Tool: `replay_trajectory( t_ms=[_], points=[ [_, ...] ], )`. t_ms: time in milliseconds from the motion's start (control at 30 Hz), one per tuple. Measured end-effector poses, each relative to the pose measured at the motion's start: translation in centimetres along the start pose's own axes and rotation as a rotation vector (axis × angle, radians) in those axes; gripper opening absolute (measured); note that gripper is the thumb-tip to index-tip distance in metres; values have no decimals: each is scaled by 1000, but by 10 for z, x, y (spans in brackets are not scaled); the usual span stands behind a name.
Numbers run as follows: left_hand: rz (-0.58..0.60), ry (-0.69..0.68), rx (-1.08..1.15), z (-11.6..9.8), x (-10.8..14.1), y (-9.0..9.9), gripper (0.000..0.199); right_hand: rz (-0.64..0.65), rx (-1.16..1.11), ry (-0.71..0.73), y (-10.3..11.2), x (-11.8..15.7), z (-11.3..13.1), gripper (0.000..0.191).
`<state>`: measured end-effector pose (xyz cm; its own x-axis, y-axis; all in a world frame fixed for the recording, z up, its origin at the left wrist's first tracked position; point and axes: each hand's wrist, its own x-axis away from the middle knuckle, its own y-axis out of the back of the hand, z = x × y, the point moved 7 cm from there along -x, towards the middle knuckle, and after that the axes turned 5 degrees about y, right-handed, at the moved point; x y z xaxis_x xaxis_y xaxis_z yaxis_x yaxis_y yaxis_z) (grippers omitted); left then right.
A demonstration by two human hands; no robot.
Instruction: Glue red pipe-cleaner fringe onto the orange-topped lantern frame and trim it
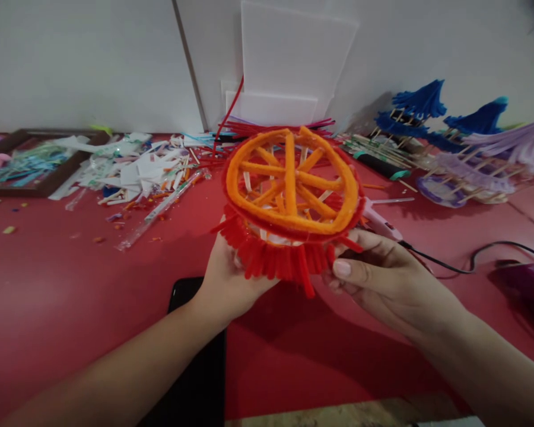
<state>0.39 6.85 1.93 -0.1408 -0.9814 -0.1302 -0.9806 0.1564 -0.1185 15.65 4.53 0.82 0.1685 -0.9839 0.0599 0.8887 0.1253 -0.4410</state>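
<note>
A round craft model (290, 172) of orange and red pipe cleaners is held up above the red table. Its orange top is a ring with spokes, and a red pipe-cleaner fringe (276, 261) hangs below it. Pale sticks show between the spokes. My left hand (231, 279) supports the model from the left and beneath, its fingers mostly hidden under the fringe. On the right, my right hand (374, 273) pinches the fringe's edge between thumb and fingers. Behind that hand lies a pink glue gun (382, 222), partly covered.
Paper and straw scraps (146, 169) lie left beside a brown frame (40, 190). White boards (293, 53) lean at the back. Blue-roofed models (416, 107) and a lilac one (476, 166) stand right. A black cable (454, 270) crosses the table; a black flat object (196, 367) lies below.
</note>
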Motion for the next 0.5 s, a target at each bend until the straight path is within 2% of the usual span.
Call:
replay_trajectory(
  t_ms=[133,267,500],
  points=[
    [-1,49,0,5,1,2,48,63,-136,-57,-6,-1,-2,21],
    [23,81,-1,4,0,0,50,72,-85,-53,-6,0,-1,26],
    [80,42,0,1,2,-3,48,23,14,-69,-2,1,-4,27]
  ],
)
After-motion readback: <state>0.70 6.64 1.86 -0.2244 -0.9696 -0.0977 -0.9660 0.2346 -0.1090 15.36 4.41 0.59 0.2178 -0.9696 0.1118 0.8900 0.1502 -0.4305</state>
